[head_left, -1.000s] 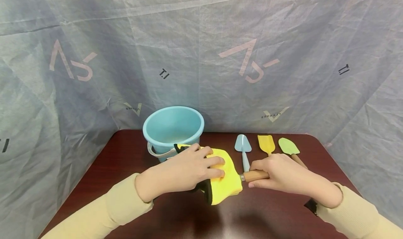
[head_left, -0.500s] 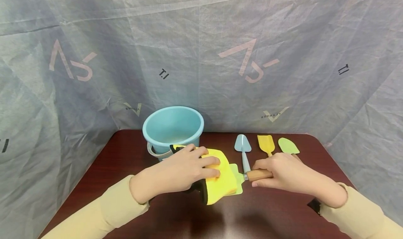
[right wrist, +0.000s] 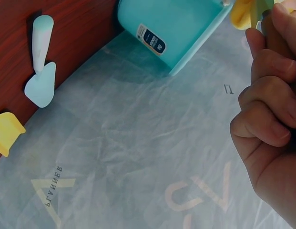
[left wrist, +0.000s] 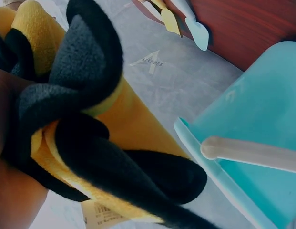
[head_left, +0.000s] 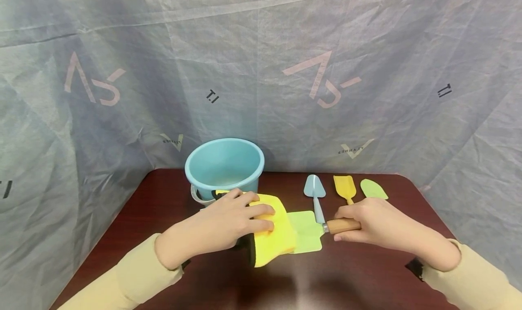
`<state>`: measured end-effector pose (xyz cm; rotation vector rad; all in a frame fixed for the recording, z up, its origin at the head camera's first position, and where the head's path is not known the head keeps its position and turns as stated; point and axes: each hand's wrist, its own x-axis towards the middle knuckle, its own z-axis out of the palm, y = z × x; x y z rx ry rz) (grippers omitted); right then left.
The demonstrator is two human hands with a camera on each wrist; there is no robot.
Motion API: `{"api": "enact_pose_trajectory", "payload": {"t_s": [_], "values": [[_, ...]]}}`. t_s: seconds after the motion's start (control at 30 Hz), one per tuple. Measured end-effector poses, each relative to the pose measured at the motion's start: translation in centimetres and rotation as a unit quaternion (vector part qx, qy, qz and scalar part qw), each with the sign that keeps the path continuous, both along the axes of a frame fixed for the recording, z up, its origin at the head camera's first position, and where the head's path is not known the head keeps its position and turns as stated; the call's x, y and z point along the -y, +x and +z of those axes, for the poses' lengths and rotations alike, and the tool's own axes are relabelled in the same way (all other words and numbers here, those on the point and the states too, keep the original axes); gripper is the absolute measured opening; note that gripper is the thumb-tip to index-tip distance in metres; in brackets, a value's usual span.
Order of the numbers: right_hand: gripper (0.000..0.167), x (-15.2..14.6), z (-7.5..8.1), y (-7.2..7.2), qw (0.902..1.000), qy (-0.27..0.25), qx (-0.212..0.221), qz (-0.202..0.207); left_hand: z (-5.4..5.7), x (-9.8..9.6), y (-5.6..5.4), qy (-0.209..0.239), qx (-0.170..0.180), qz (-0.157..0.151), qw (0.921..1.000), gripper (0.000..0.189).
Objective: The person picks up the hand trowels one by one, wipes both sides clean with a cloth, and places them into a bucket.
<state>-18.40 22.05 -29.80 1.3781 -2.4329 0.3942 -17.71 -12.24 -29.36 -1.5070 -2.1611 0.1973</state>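
Observation:
My left hand (head_left: 222, 224) grips a folded cloth (head_left: 271, 233), yellow on one side and dark grey to black on the other. In the left wrist view the cloth (left wrist: 86, 62) bunches up in thick folds. Its yellow part covers the left end of a light green hand shovel (head_left: 308, 232), whose flat blade otherwise shows. My right hand (head_left: 375, 224) holds that shovel by its wooden handle. The right wrist view shows the fingers of my right hand (right wrist: 269, 114) curled round the handle. Cloth and shovel are above the table, in front of the bucket.
A light blue bucket (head_left: 253, 183) with a pale handle stands at the back left. Along the back right lie a light blue trowel (head_left: 314, 190), a yellow shovel (head_left: 345, 186) and a green trowel (head_left: 373, 189). Grey sheeting (head_left: 261, 74) hangs behind the dark red table (head_left: 359, 273).
My left hand has moved left with the cloth, while my right hand has moved right with the shovel. The blade, hidden at first, has slid partly out of the cloth.

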Motion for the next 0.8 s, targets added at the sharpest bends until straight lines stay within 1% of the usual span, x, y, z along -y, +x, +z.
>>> {"api": "enact_pose_trajectory", "payload": {"t_s": [0.17, 0.3, 0.5, 0.67, 0.8], "values": [[0.023, -0.5, -0.3, 0.0, 0.9999, -0.013, 0.005, 0.002, -0.4, 0.5, 0.1, 0.017, 0.009, -0.003, 0.9998, 0.045], [0.024, -0.9, -0.3, 0.1, 0.9997, -0.024, 0.01, -0.002, -0.8, 1.0, 0.1, 0.027, 0.007, -0.005, 0.9996, 0.043], [0.024, -1.3, -0.2, 0.3, 0.9995, -0.021, 0.003, -0.025, -1.3, 1.6, 0.0, 0.052, 0.007, -0.008, 0.9986, 0.043], [0.025, -1.4, -0.3, 0.4, 0.9993, -0.024, 0.004, -0.03, -1.6, 2.1, 0.1, 0.068, 0.017, -0.005, 0.9975, 0.043], [0.026, -1.4, -0.4, 0.5, 0.9992, -0.025, 0.008, -0.031, -1.9, 2.7, 0.2, 0.077, 0.018, -0.006, 0.9969, 0.047]]}}
